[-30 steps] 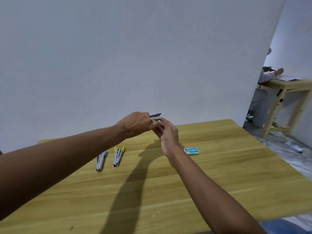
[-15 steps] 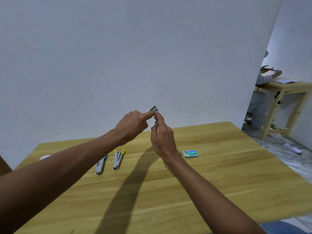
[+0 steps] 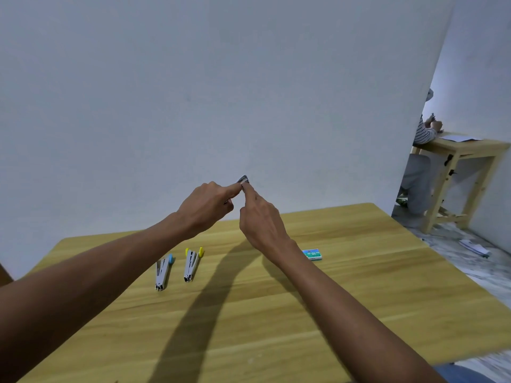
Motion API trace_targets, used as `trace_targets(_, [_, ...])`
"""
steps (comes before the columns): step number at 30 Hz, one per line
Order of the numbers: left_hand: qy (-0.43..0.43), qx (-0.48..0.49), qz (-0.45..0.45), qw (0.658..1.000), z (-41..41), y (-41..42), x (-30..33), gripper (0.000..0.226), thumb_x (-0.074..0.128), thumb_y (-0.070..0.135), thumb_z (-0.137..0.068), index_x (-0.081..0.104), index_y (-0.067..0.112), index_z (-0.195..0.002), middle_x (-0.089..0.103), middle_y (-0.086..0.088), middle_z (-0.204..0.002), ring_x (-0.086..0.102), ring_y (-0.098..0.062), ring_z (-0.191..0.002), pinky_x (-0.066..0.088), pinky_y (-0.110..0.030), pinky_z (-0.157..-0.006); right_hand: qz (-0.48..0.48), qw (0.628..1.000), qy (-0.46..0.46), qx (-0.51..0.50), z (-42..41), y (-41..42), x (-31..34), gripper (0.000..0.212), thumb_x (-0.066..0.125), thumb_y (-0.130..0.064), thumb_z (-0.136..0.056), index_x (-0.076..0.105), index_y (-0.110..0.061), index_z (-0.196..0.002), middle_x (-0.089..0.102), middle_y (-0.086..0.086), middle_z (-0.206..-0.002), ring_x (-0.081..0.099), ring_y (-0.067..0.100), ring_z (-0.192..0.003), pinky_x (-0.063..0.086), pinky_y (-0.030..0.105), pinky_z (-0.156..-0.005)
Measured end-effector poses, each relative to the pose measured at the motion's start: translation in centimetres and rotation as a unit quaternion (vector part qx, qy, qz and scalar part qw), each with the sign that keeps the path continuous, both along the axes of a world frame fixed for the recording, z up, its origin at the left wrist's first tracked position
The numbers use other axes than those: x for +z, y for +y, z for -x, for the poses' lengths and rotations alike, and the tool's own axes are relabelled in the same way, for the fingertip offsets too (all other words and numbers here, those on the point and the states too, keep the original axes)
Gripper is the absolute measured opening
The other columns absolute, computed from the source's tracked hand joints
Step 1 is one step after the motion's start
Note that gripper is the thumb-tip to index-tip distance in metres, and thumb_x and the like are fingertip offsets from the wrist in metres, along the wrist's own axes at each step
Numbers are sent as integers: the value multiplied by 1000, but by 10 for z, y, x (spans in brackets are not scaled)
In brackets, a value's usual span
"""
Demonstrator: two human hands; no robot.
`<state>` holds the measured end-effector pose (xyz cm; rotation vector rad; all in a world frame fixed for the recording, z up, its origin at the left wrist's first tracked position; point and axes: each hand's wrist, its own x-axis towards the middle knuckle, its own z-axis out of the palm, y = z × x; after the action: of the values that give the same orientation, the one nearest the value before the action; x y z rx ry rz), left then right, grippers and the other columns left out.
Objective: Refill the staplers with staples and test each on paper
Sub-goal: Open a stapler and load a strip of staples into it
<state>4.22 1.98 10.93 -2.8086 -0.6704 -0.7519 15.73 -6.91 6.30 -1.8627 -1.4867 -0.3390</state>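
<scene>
Head view: both hands are raised above the wooden counter [image 3: 359, 286], in front of a pale wall [image 3: 221, 78]. The left hand [image 3: 206, 207] and the right hand [image 3: 261, 221] meet at their fingertips, and together they pinch a small grey strip of staples [image 3: 243, 179] that sticks up past the fingertips. The left hand's other fingers are curled under; the right hand's forefinger points up to the strip.

On the counter lie two opened staplers, side by side and apart: the blue-tipped stapler [image 3: 163, 272] to the left, the yellow-tipped stapler [image 3: 192, 264] just right of it. The green-and-blue staple box [image 3: 312, 254] lies flat to the right, partly behind the right wrist. The arms throw long shadows over the wood.

At far right, beyond the wall's edge, a seated person in a striped sleeve [image 3: 423, 134] leans on a second wooden table [image 3: 470, 147] bearing white paper [image 3: 459, 138].
</scene>
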Motion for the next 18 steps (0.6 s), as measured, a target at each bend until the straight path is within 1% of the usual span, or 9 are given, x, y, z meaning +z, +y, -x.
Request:
trace_targets(2, [10,-3,-18,1000,3,2,1,33,57,3,-85,55,20,-114,59,-15,-62,55,-38,-57,43,-40,-50,-3,1000,14,23,-1,-2,2,61,40,0,-91,29,-7,-150,62,21,-113,45,36,-73,26,33,-64])
trace_targets(3, [10,-4,-22,1000,4,3,1,34,56,2,-85,55,20,-115,59,-15,-61,54,-38,-56,42,-39,-49,-4,999,16,31,-1,-4,2,61,41,1,-90,30,-8,-150,62,22,-113,41,34,-70,26,33,-64])
trace_targets(4, [5,-6,-23,1000,5,3,0,35,56,2,-84,56,19,-115,58,-15,-60,54,-37,-55,41,-39,-49,-5,999,16,39,-1,-4,2,62,41,2,-89,31,-8,-149,62,20,-118,43,36,-71,26,33,-64])
trace_targets(7, [-8,-1,-9,1000,6,4,1,33,55,2,-84,56,20,-112,57,-14,-60,52,-36,-54,41,-38,-50,-5,998,18,54,1,-5,0,64,43,-1,-90,25,-7,-151,48,14,-145,57,42,-93,36,37,-68])
trace_targets(9, [-19,-2,10,1000,4,3,1,33,55,4,-84,56,21,-112,57,-14,-60,52,-34,-53,43,-39,-50,9,999,15,49,4,-4,-2,68,43,-3,-92,16,-6,-154,41,14,-152,59,42,-101,42,39,-72])
trace_targets(12, [-30,-3,29,999,1,0,2,34,54,4,-85,56,22,-114,57,-13,-60,51,-32,-52,43,-39,-49,9,999,18,40,5,-3,-3,71,43,-5,-93,9,-6,-155,37,13,-154,59,41,-99,41,39,-70])
trace_targets(15, [-37,3,35,999,1,0,0,28,54,4,-84,56,20,-108,54,-12,-58,42,-29,-49,35,-34,-47,13,1000,13,18,4,-1,-1,70,42,-5,-93,8,-6,-155,36,12,-154,59,40,-98,39,37,-68])
trace_targets(17, [-31,-2,30,999,1,-2,-3,25,54,4,-84,55,19,-104,54,-12,-58,44,-31,-50,32,-33,-47,27,1000,13,1,5,-2,2,68,41,-4,-93,11,-6,-155,43,14,-148,59,40,-101,35,35,-68])
trace_targets(18, [-28,-7,26,999,1,-3,-4,24,56,4,-84,54,19,-103,55,-12,-58,47,-32,-51,34,-33,-47,34,999,19,-3,5,-2,3,68,41,-4,-93,13,-7,-154,50,16,-139,59,41,-100,33,34,-67])
